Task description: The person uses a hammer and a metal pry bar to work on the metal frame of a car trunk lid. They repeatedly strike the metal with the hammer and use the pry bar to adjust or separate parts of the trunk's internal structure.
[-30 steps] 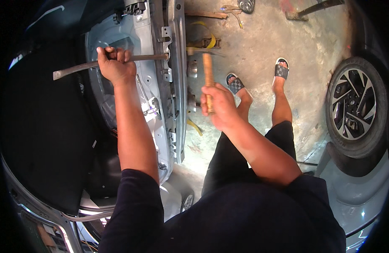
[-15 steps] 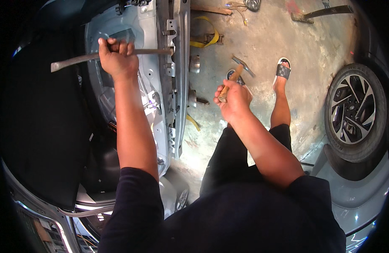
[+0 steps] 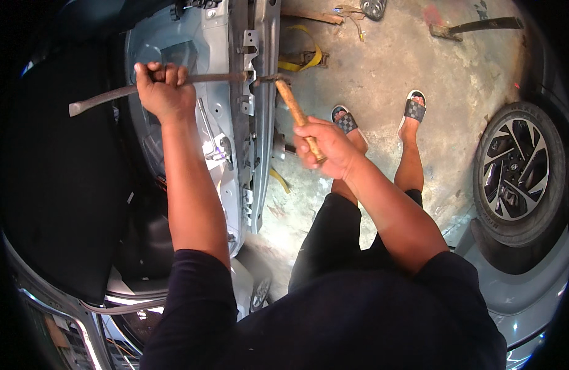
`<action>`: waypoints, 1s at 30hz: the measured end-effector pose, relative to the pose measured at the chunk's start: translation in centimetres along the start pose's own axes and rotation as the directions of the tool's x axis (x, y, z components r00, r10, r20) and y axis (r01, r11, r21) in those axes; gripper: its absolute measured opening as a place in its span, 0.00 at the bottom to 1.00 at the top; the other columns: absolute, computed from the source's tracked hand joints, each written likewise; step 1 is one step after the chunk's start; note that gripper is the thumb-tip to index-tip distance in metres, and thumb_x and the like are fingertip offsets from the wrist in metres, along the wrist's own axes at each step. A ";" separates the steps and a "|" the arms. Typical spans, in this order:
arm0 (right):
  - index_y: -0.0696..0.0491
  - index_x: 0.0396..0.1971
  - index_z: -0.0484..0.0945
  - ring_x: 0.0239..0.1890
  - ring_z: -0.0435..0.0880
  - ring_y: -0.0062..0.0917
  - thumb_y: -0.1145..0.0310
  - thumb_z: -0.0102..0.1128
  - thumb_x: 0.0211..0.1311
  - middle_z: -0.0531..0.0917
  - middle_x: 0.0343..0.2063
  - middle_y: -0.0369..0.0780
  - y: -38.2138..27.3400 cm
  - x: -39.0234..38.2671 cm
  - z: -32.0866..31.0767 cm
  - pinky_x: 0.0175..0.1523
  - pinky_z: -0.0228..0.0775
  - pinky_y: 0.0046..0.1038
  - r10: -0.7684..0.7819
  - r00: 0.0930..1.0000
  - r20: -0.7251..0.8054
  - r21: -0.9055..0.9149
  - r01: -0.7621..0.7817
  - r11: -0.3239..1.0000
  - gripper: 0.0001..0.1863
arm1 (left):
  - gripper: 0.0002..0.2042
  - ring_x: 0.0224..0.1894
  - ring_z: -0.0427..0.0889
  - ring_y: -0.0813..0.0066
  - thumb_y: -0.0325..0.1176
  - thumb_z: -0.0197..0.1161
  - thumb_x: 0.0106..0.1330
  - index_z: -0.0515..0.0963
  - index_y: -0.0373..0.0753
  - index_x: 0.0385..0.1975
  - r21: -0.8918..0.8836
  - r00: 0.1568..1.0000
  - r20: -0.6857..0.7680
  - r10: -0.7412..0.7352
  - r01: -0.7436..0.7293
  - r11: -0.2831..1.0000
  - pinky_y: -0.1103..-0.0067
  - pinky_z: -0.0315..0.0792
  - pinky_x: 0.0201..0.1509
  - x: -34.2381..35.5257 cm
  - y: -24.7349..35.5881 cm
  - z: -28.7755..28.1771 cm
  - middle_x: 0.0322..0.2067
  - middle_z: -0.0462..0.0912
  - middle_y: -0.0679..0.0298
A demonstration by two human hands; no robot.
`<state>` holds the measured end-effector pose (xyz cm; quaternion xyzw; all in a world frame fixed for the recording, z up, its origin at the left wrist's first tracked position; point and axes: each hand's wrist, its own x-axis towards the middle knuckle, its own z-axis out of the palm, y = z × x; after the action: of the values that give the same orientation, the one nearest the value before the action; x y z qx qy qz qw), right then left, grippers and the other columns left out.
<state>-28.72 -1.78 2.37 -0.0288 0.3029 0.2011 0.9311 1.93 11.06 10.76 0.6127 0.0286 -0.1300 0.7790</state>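
My left hand [image 3: 164, 92] is closed around a long metal pry bar [image 3: 106, 97] with a flattened, slightly bent end. The bar lies crosswise over the open rear of a car, its right end at the metal rear panel [image 3: 250, 55]. My right hand [image 3: 326, 147] grips a hammer by its wooden handle [image 3: 290, 102]. The hammer's dark head [image 3: 273, 79] is at the panel's outer edge, in line with the bar's end. Whether the head touches the metal, I cannot tell.
A ratchet wrench [image 3: 205, 120] lies inside the car opening. On the concrete floor are a yellow strap [image 3: 318, 52], a wooden piece [image 3: 312, 15] and a black-handled sledgehammer [image 3: 485, 24]. Another car's wheel [image 3: 515, 169] stands at the right; my sandalled feet are between.
My right hand has swung the hammer left and slightly down, bringing its head from above the floor to the panel edge. My left hand and the pry bar have shifted slightly left.
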 end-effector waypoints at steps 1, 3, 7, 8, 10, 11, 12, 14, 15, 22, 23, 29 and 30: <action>0.49 0.40 0.72 0.18 0.72 0.23 0.66 0.61 0.73 0.76 0.24 0.36 0.5 -0.3 -0.2 0.21 0.60 0.27 -0.032 0.994 -0.104 0.031 0.036 0.999 0.06 | 0.22 0.18 0.54 0.79 0.50 0.53 0.83 0.73 0.45 0.26 0.003 0.998 -0.052 -0.022 0.023 1.000 0.76 0.54 0.26 -0.4 -0.1 0.7 0.18 0.60 0.74; 0.49 0.40 0.72 0.18 0.71 0.22 0.66 0.61 0.73 0.75 0.24 0.35 1.0 0.4 -1.0 0.21 0.60 0.26 -0.112 0.953 -0.283 0.055 0.132 0.990 0.07 | 0.21 0.18 0.54 0.78 0.48 0.53 0.83 0.74 0.44 0.26 0.010 0.996 -0.078 -0.039 0.039 0.999 0.76 0.55 0.27 -0.9 -0.7 2.2 0.17 0.62 0.73; 0.49 0.39 0.72 0.17 0.69 0.20 0.65 0.60 0.73 0.75 0.22 0.34 -0.3 0.8 0.1 0.20 0.59 0.23 0.002 0.981 -0.195 0.143 0.026 0.989 0.07 | 0.21 0.17 0.54 0.79 0.49 0.56 0.82 0.75 0.44 0.26 0.014 0.997 -0.057 0.054 -0.054 0.998 0.75 0.52 0.24 -1.7 -1.1 1.6 0.16 0.64 0.73; 0.49 0.40 0.72 0.16 0.69 0.19 0.65 0.60 0.74 0.75 0.22 0.34 -0.9 0.8 -0.3 0.20 0.59 0.23 0.064 0.998 -0.004 0.120 -0.063 0.991 0.06 | 0.21 0.17 0.54 0.79 0.49 0.56 0.82 0.75 0.44 0.26 0.005 0.997 -0.027 0.067 -0.067 0.998 0.75 0.52 0.24 -1.9 -0.8 1.3 0.16 0.63 0.73; 0.50 0.43 0.75 0.16 0.68 0.18 0.65 0.59 0.74 0.75 0.22 0.33 -1.7 1.0 -2.1 0.20 0.60 0.22 0.070 0.989 0.129 0.071 -0.080 0.994 0.06 | 0.20 0.17 0.54 0.79 0.49 0.56 0.82 0.75 0.44 0.27 0.015 0.996 -0.031 0.079 -0.079 0.997 0.75 0.53 0.25 -2.5 -0.7 1.5 0.16 0.64 0.73; 0.50 0.43 0.75 0.16 0.68 0.18 0.65 0.59 0.74 0.75 0.22 0.32 -2.1 0.8 -3.8 0.20 0.60 0.22 0.050 0.995 0.084 0.024 -0.052 0.998 0.06 | 0.20 0.17 0.55 0.79 0.49 0.55 0.82 0.75 0.45 0.27 0.032 0.995 -0.062 0.075 -0.073 0.997 0.75 0.54 0.26 -3.2 -1.2 2.2 0.17 0.65 0.73; 0.51 0.44 0.76 0.16 0.68 0.18 0.66 0.59 0.74 0.75 0.22 0.32 -2.0 0.8 -4.9 0.20 0.60 0.22 0.026 0.999 0.039 -0.024 -0.025 0.999 0.06 | 0.20 0.18 0.55 0.79 0.49 0.54 0.83 0.76 0.45 0.28 0.048 0.993 -0.094 0.070 -0.066 0.997 0.76 0.55 0.27 -3.5 -1.3 2.5 0.17 0.66 0.73; 0.50 0.41 0.74 0.15 0.68 0.18 0.65 0.60 0.73 0.75 0.21 0.32 -1.3 1.3 -5.0 0.20 0.59 0.23 -0.016 0.981 -0.191 0.075 0.031 0.997 0.07 | 0.20 0.17 0.56 0.79 0.48 0.55 0.82 0.76 0.44 0.28 0.040 0.996 -0.040 0.083 -0.082 0.996 0.75 0.54 0.26 -3.7 -1.3 2.5 0.16 0.65 0.73; 0.50 0.40 0.73 0.15 0.68 0.18 0.65 0.60 0.73 0.75 0.21 0.32 -1.4 2.5 -4.8 0.20 0.58 0.24 -0.038 0.962 -0.272 0.117 0.073 0.990 0.07 | 0.20 0.17 0.55 0.80 0.48 0.56 0.82 0.75 0.44 0.27 0.038 0.992 -0.070 0.109 -0.106 0.994 0.75 0.54 0.25 -3.2 -1.4 2.7 0.16 0.63 0.72; 0.49 0.40 0.72 0.16 0.66 0.17 0.64 0.60 0.74 0.73 0.19 0.30 -2.6 2.5 -7.0 0.20 0.56 0.24 0.108 0.989 0.098 0.033 -0.111 0.993 0.07 | 0.20 0.16 0.54 0.80 0.48 0.55 0.82 0.75 0.43 0.28 0.018 0.990 -0.115 0.081 -0.080 0.997 0.75 0.54 0.25 -3.9 -1.4 2.8 0.15 0.62 0.73; 0.49 0.40 0.72 0.16 0.66 0.18 0.64 0.60 0.74 0.73 0.19 0.30 -2.1 2.4 -7.2 0.20 0.56 0.25 0.068 0.997 -0.034 0.079 -0.065 0.995 0.07 | 0.20 0.16 0.54 0.80 0.48 0.55 0.82 0.75 0.43 0.28 0.023 0.992 -0.088 0.094 -0.092 0.995 0.75 0.54 0.25 -3.8 -1.4 2.6 0.15 0.62 0.73; 0.47 0.42 0.73 0.15 0.65 0.18 0.64 0.60 0.73 0.72 0.20 0.30 -3.3 1.8 -2.1 0.22 0.56 0.24 0.177 0.966 0.189 0.122 -0.202 0.972 0.06 | 0.20 0.15 0.53 0.80 0.48 0.55 0.83 0.75 0.42 0.28 0.062 0.993 -0.060 0.103 -0.099 0.993 0.75 0.53 0.24 -4.2 -1.2 2.2 0.13 0.60 0.73; 0.48 0.42 0.73 0.15 0.65 0.18 0.64 0.60 0.73 0.72 0.20 0.31 -3.7 2.5 -3.5 0.21 0.55 0.25 0.151 0.974 0.170 0.058 -0.163 0.985 0.07 | 0.20 0.15 0.53 0.80 0.48 0.55 0.83 0.75 0.42 0.28 0.090 0.992 -0.068 0.105 -0.099 0.991 0.75 0.53 0.24 -4.5 -1.2 2.3 0.13 0.59 0.73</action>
<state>-27.37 -4.90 -2.11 0.0451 0.2332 0.2649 0.9346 -2.95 9.36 11.15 0.6507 0.0199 -0.0686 0.7559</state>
